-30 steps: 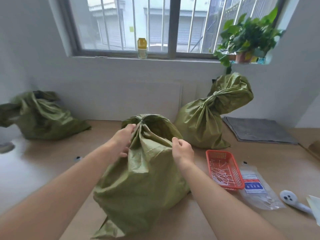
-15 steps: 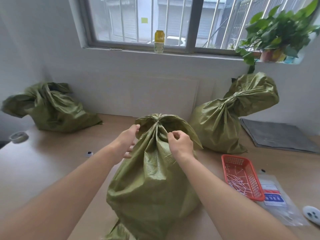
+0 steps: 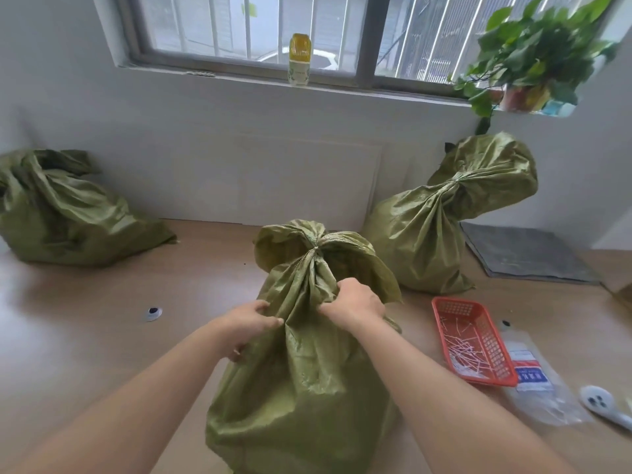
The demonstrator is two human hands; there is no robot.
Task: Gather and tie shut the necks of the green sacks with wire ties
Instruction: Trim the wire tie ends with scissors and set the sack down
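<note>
A green woven sack (image 3: 301, 388) stands in front of me on the wooden table, its neck (image 3: 316, 254) bunched and cinched with the mouth flaring above. My left hand (image 3: 248, 323) pinches the fabric on the sack's left shoulder, below the neck. My right hand (image 3: 355, 304) grips a fold of fabric on the right side, just under the neck. A second green sack (image 3: 441, 227) with a cinched neck leans against the wall at the back right. A third green sack (image 3: 58, 213) lies slumped at the far left, its mouth loose. White wire ties (image 3: 466, 354) lie in an orange basket (image 3: 441, 309).
A clear plastic bag with a label (image 3: 537, 388) and a white device (image 3: 602, 403) lie right of the basket. A grey mat (image 3: 526, 254) sits at the back right. A bottle (image 3: 299, 59) and a potted plant (image 3: 533, 63) stand on the windowsill. A small round object (image 3: 153, 313) lies on the table at left.
Both hands have slid down from the sack's neck to the fabric below it. The camera has moved closer and lower.
</note>
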